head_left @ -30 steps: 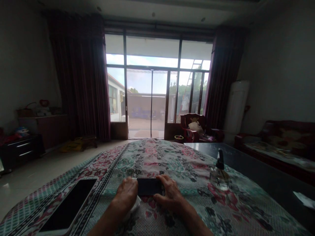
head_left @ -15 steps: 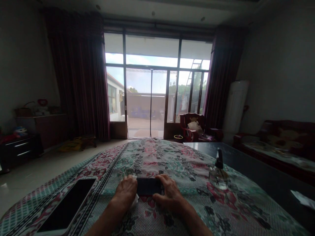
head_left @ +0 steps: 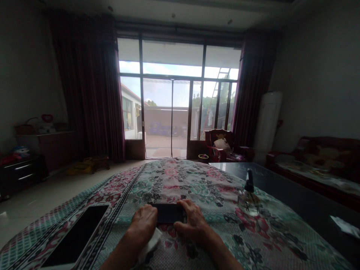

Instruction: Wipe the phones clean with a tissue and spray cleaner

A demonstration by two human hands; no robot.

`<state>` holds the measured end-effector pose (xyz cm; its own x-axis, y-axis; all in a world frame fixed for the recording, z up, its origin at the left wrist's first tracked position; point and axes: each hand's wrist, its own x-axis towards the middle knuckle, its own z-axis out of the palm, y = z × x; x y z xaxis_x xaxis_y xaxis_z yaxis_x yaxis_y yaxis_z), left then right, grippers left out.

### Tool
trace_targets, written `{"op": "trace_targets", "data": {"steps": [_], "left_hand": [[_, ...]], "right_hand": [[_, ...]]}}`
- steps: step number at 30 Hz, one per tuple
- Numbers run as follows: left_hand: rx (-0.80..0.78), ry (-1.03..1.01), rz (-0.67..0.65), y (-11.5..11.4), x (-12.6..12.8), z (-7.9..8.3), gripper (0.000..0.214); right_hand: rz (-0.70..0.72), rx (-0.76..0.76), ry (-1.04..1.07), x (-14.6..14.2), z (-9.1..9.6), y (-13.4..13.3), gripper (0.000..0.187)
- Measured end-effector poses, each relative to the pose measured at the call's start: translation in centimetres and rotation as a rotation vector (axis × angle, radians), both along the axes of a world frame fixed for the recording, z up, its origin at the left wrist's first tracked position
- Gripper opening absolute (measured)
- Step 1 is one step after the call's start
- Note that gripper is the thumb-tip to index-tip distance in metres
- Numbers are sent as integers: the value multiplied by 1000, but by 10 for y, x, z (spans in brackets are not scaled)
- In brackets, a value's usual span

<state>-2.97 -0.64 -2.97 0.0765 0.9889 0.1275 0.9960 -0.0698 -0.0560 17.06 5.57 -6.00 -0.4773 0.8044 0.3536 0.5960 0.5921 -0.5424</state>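
Small black device (head_left: pixel 168 213), a flat dark slab like a phone, lies face up on the floral cloth (head_left: pixel 197 180) near its front edge, held between both hands. The right hand (head_left: pixel 191 222) grips its right end, fingers curled over the far edge and thumb along the near edge. The left hand (head_left: pixel 144 224) is curled loosely into a fist against the left end of the small black device, with a white cloth (head_left: pixel 151 243) bunched under it and trailing toward the wrist. Well to the left on the same floral cloth lies a large dark-screened tablet (head_left: pixel 75 236) with a pale rim. To the right, near the cloth's edge, stands a clear spray bottle (head_left: pixel 247 198) with a black nozzle. Beyond it the bare dark glass table (head_left: pixel 295 198) shows, with a scrap of paper (head_left: pixel 341 225) on it. Farther off are a sofa (head_left: pixel 323 159), a red chair (head_left: pixel 221 144), a tall white unit (head_left: pixel 267 123), dark curtains (head_left: pixel 92 93) and bright glass doors (head_left: pixel 171 116).
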Motion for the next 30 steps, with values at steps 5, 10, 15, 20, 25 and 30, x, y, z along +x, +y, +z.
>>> {"op": "trace_targets", "data": {"steps": [5, 10, 15, 20, 25, 30], "left_hand": [[52, -11, 61, 8, -1, -17, 49], [129, -57, 52, 17, -8, -26, 47], [89, -30, 45, 22, -10, -24, 48], [32, -37, 64, 23, -6, -12, 46], [-25, -54, 32, 15, -5, -1, 39], [-2, -49, 15, 3, 2, 3, 42]], "right_hand": [[-12, -6, -12, -1, 1, 0, 58], [-9, -6, -7, -1, 3, -2, 57], [-9, 0, 3, -1, 3, -3, 57], [-17, -16, 2, -1, 4, -3, 57], [-17, -15, -2, -1, 4, -3, 59], [-5, -8, 5, -1, 6, -4, 58]]}}
